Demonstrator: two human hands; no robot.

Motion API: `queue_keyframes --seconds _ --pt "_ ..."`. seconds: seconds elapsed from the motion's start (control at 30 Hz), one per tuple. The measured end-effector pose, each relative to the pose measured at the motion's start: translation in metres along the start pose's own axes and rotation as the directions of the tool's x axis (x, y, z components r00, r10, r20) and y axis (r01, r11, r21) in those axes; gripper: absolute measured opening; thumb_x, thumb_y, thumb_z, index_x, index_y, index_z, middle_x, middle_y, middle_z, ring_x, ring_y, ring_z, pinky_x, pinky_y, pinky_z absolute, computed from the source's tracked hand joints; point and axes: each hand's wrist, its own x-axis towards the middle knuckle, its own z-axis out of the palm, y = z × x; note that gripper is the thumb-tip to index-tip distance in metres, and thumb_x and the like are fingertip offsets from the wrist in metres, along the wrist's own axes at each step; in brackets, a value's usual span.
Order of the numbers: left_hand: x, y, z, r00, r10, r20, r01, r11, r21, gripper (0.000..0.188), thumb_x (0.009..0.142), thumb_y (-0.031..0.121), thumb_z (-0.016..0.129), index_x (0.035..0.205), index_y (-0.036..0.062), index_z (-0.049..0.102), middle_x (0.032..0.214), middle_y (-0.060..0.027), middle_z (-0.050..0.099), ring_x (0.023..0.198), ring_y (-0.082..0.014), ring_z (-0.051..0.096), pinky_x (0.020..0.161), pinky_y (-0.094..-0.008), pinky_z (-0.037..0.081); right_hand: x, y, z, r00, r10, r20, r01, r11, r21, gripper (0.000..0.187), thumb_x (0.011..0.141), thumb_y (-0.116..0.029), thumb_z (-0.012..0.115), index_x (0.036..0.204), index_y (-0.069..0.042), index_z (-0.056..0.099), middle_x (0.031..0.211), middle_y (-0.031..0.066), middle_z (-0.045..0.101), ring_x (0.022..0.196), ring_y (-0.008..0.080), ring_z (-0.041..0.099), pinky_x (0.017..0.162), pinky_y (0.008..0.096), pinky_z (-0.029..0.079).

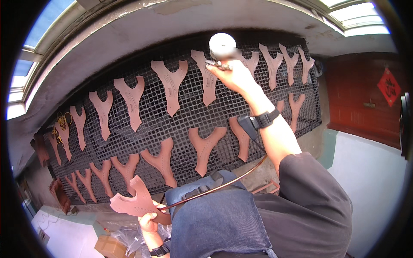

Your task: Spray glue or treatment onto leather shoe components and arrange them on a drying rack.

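Note:
My right hand (235, 77) is raised at the upper middle, wrapped round a spray gun (222, 46) with a round white cup. A brown hose (223, 183) runs from near my left hand, across my apron, toward my right arm. Low on the left, my left hand (148, 222) grips Y-shaped brown leather pieces (138, 203), seemingly a small stack, with a row of holes along them. Just beyond the gun, a similar leather piece (208, 88) lies on a black mesh rack (148, 112), partly hidden by my right hand.
More Y-shaped leather pieces (170, 88) lie in two rows on the rack. Yellow cord (64, 120) hangs at its left end. A cardboard box (111, 247) and clear plastic bags (131, 238) sit at lower left. A red-brown door (352, 94) stands at right.

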Motion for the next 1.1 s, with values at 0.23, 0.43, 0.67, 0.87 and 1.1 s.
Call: queue_keyframes --seconds 0.23,0.43,0.67,0.87,1.1 --pt "0.011 0.012 -0.005 0.997 -0.025 0.074 0.021 0.998 0.06 0.045 0.061 0.01 0.062 0.102 -0.0087 0.061 0.089 -0.0216 0.065 0.079 -0.0381 0.067 0.076 -0.0461 0.057 -0.086 0.005 -0.008 0.982 0.12 0.146 -0.127 0.991 0.035 0.047 0.089 -0.053 0.075 0.099 -0.008 0.078 0.087 0.0157 0.075 0.086 0.0311 0.076 0.08 0.039 0.059" --pt "0.015 0.017 -0.008 0.993 -0.031 0.111 0.02 0.995 0.096 0.045 0.062 0.01 0.062 0.103 -0.0083 0.062 0.089 -0.0215 0.065 0.078 -0.0373 0.067 0.077 -0.0463 0.057 -0.137 0.008 0.0 0.98 0.118 0.161 -0.123 0.992 0.023 0.044 0.091 -0.051 0.075 0.095 -0.007 0.075 0.083 0.0125 0.073 0.079 0.0288 0.074 0.073 0.0388 0.058" --pt "0.013 0.019 -0.006 0.994 -0.031 0.11 0.02 0.995 0.097 0.046 0.06 0.009 0.062 0.102 -0.0089 0.061 0.088 -0.0228 0.065 0.078 -0.0381 0.067 0.078 -0.0474 0.057 -0.15 0.022 -0.007 0.995 0.078 0.063 -0.076 0.996 -0.037 0.039 0.093 -0.046 0.073 0.091 -0.007 0.073 0.081 0.0128 0.072 0.076 0.0306 0.072 0.07 0.039 0.058" --pt "0.01 0.016 -0.001 0.996 -0.018 0.091 0.01 0.996 0.083 0.047 0.06 0.009 0.062 0.103 -0.0089 0.061 0.088 -0.0225 0.065 0.078 -0.0385 0.067 0.077 -0.0468 0.058 -0.096 0.029 0.0 0.999 0.03 -0.019 -0.032 0.995 -0.091 0.045 0.093 -0.051 0.071 0.085 -0.006 0.073 0.077 0.0152 0.071 0.077 0.0338 0.073 0.071 0.0423 0.059" --pt "0.001 0.011 0.001 0.997 -0.013 0.072 0.009 0.999 0.054 0.046 0.059 0.01 0.063 0.102 -0.0078 0.061 0.089 -0.0209 0.065 0.079 -0.0378 0.068 0.077 -0.0461 0.058 -0.046 0.038 -0.026 0.979 0.075 -0.187 -0.084 0.996 -0.043 0.044 0.093 -0.051 0.071 0.093 -0.007 0.077 0.082 0.016 0.074 0.08 0.0341 0.075 0.075 0.0411 0.06"
